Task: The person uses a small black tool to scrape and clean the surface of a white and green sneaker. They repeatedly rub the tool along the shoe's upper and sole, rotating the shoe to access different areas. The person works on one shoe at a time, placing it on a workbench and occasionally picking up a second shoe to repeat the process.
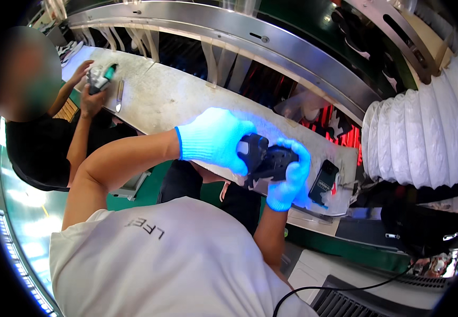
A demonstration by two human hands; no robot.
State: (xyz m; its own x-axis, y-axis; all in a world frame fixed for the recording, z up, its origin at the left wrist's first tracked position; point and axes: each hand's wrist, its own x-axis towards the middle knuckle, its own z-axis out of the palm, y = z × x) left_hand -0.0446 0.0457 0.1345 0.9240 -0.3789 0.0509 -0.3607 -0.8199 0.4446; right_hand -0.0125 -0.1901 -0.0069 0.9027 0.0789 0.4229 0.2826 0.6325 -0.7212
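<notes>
Both my hands wear knit gloves that glow blue-white under bluish light. My left hand is closed round the left end of a black shoe, held just above the bench's near edge. My right hand wraps its right end, the thumb on the near side and the fingers over the far side. Two dark parts show between the gloves; whether they are one piece or two I cannot tell. The gloves hide both ends of the shoe.
The pale bench runs along a conveyor housing with hanging strips. A black phone lies to the right, near a white ribbed duct. At left a co-worker's hands hold a grey-green shoe beside a slim metal tool.
</notes>
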